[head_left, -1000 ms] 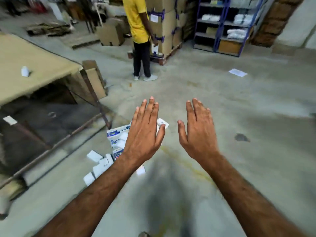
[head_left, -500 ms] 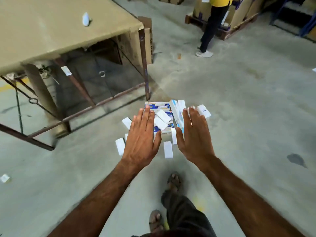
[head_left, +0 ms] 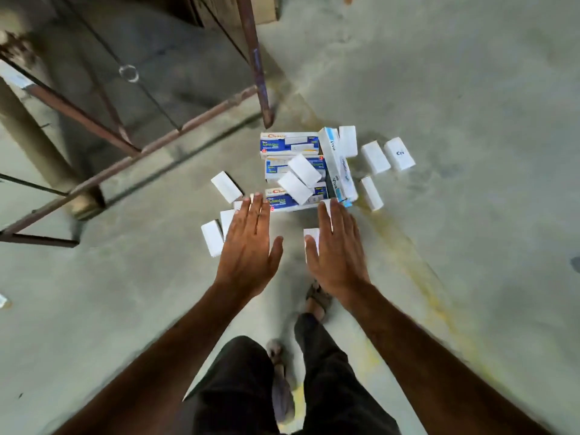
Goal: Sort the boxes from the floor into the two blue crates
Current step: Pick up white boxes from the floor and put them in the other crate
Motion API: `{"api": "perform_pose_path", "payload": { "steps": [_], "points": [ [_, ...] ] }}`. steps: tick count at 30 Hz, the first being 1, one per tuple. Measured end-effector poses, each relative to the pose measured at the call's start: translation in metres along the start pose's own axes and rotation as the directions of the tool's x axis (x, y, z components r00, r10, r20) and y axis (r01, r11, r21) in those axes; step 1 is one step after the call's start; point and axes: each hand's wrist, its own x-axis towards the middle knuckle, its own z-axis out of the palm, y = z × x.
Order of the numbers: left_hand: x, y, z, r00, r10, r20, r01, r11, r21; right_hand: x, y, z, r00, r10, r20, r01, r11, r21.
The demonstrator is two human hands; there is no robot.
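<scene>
Box pile (head_left: pixel 301 171) sits on the floor dead ahead, just past your fingertips. Left hand (head_left: pixel 249 246) and right hand (head_left: pixel 337 249) both flat, fingers straight, holding nothing. Blue-printed cartons run left-right; right hand looks marginally nearer. No blue crates in view.

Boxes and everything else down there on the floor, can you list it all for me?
Blue-printed boxes: three flat in a column, one on edge beside them; blue and white; floor centre.
Small boxes: about a dozen; white; two atop the blue ones, the rest scattered around.
Table frame: one; rusty brown; upper left.
Floor: grey concrete.
Feet: two, in sandals; bottom centre.
Left hand: open, above the boxes.
Right hand: open, above the boxes.
</scene>
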Motion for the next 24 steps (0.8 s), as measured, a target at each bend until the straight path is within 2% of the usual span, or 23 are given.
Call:
{"api": "perform_pose_path", "payload": {
  "steps": [10, 16, 20, 24],
  "points": [
    [0.100, -0.088, 0.205, 0.965, -0.102, 0.243, 0.115, 0.992, -0.042, 0.057, 0.080, 0.218, 0.950, 0.181, 0.254, -0.159, 0.982, -0.103],
    [0.146, -0.157, 0.330, 0.930, -0.151, 0.336, 0.173, 0.984, -0.037, 0.099, 0.118, 0.350, 0.926, 0.246, 0.288, -0.232, 0.969, -0.082],
    [0.159, -0.196, 0.400, 0.901, -0.169, 0.399, 0.194, 0.981, -0.025, 0.127, 0.135, 0.424, 0.921, 0.238, 0.308, -0.220, 0.971, -0.094],
    [0.169, -0.243, 0.454, 0.889, -0.255, 0.380, 0.286, 0.958, -0.027, 0.160, 0.125, 0.494, 0.925, 0.175, 0.338, -0.185, 0.983, -0.004]
  ]
}}
